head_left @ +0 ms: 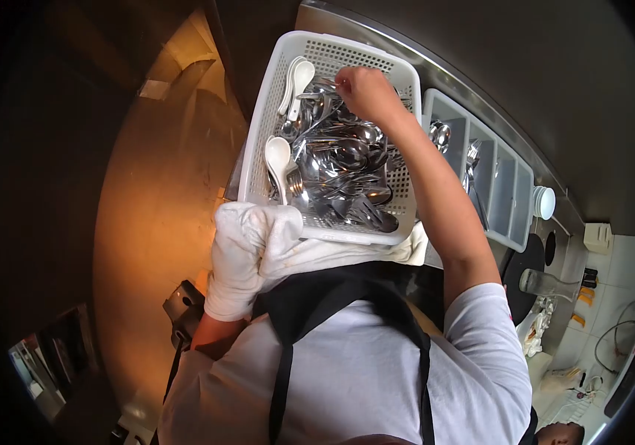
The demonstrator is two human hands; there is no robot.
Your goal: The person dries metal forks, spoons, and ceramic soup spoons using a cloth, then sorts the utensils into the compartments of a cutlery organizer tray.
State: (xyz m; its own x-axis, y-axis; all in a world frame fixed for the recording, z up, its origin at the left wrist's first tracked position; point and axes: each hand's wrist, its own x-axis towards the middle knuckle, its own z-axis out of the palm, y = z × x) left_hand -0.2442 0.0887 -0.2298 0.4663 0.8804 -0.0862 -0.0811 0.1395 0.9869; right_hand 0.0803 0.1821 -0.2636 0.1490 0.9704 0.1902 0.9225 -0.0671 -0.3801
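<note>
A white perforated plastic basket (262, 104) in front of me holds a heap of metal cutlery (343, 152), mostly spoons and forks. White soup spoons (278, 152) lie along its left side. Over the far part of the heap, my right hand (368, 93) reaches in with its fingers pinched together; whatever is between them is too hidden to name. A white towel (239, 245) covers my left hand (258, 220) at the basket's near left corner, and its fingers are out of sight. More of the towel runs along the basket's near edge.
Right of the basket stands a grey divided cutlery tray (514, 196) with spoons and other cutlery in some compartments. Beyond it are a white-lidded jar (544, 202) and a glass bottle (547, 284) on its side. A metal wall edge (376, 30) runs behind. Part of another person's head (560, 434) shows lower right.
</note>
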